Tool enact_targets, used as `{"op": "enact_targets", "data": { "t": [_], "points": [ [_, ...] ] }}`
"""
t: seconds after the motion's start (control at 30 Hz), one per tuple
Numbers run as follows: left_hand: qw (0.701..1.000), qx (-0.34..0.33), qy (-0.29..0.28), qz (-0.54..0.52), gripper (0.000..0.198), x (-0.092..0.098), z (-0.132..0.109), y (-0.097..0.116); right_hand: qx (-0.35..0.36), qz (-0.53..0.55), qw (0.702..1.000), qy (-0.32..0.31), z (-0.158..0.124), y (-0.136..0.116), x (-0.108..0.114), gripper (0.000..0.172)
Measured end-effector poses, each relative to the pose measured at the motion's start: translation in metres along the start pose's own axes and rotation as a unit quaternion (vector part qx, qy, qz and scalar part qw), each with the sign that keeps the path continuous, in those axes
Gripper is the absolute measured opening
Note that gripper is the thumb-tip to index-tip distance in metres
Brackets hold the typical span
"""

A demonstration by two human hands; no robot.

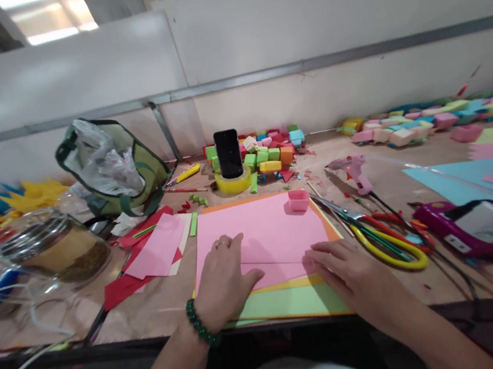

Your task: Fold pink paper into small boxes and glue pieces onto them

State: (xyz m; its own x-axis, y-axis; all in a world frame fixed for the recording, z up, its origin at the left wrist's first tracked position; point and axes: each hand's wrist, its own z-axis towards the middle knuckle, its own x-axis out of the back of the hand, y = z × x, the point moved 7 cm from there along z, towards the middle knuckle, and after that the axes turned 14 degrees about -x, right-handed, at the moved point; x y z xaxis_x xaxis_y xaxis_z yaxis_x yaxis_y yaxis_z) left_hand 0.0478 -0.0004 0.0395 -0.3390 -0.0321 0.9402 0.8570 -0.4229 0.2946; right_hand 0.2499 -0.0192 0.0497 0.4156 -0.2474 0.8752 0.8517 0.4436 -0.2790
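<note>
A stack of coloured paper lies in front of me, with pink sheets (262, 231) on top and orange, yellow and green (289, 303) edges showing below. My left hand (223, 281) rests on the left part of the pink paper, thumb and fingers apart. Across the lower right edge of the top pink sheet lie the stretched fingers of my right hand (348, 265); its thumb is hidden. A small pink folded paper box (298, 200) sits at the stack's upper right.
To the right are yellow-handled scissors (389, 253), a pink glue gun (358, 173) and a purple power strip (465, 228) with cables. Pink scraps (159, 247) and a glass jar (61, 242) lie left. A phone (228, 153) stands in a tape roll (233, 181) before several paper boxes (270, 167).
</note>
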Motion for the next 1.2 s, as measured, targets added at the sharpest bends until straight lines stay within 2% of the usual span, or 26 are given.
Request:
{"op": "enact_targets", "data": {
  "t": [0.07, 0.2, 0.3, 0.43, 0.5, 0.6, 0.67, 0.77, 0.9, 1.03, 1.2],
  "points": [
    [1.000, 0.001, -0.001, -0.001, 0.064, 0.003, 0.000, -0.002, -0.026, -0.015, 1.000, 0.001, 0.006, 0.002, -0.003, 0.025],
    [0.997, 0.015, -0.024, -0.076, 0.056, -0.002, 0.002, -0.005, -0.094, -0.057, 0.993, -0.042, 0.019, 0.002, -0.015, 0.040],
    [0.992, 0.028, -0.015, -0.125, 0.049, -0.005, 0.001, -0.004, -0.106, -0.056, 0.992, -0.048, 0.024, 0.001, -0.020, 0.046],
    [0.987, 0.021, 0.027, -0.159, 0.040, -0.002, -0.005, 0.003, -0.073, -0.008, 0.997, 0.016, 0.026, -0.001, -0.013, 0.058],
    [0.988, 0.004, 0.050, -0.146, 0.033, 0.003, -0.009, 0.008, -0.037, 0.017, 0.997, 0.066, 0.026, -0.006, -0.004, 0.056],
    [0.992, -0.021, 0.048, -0.118, 0.021, 0.008, -0.015, 0.017, 0.017, 0.074, 0.990, 0.123, 0.025, -0.017, 0.012, 0.035],
    [0.991, -0.030, 0.033, -0.124, 0.021, 0.009, -0.018, 0.023, 0.027, 0.114, 0.982, 0.146, 0.025, -0.022, 0.021, 0.018],
    [0.984, -0.039, 0.015, -0.174, 0.028, 0.010, -0.021, 0.029, 0.032, 0.148, 0.976, 0.156, 0.026, -0.028, 0.029, 0.003],
    [0.960, -0.030, 0.002, -0.279, 0.046, 0.012, -0.021, 0.028, 0.073, 0.139, 0.975, 0.156, 0.024, -0.037, 0.035, 0.011],
    [0.921, -0.010, 0.036, -0.389, 0.036, 0.016, -0.017, 0.020, 0.120, 0.141, 0.975, 0.124, 0.021, -0.045, 0.036, 0.021],
    [0.917, 0.013, 0.052, -0.395, 0.024, 0.016, -0.015, 0.013, 0.139, 0.192, 0.966, 0.102, 0.015, -0.045, 0.037, 0.032]
  ]
}}
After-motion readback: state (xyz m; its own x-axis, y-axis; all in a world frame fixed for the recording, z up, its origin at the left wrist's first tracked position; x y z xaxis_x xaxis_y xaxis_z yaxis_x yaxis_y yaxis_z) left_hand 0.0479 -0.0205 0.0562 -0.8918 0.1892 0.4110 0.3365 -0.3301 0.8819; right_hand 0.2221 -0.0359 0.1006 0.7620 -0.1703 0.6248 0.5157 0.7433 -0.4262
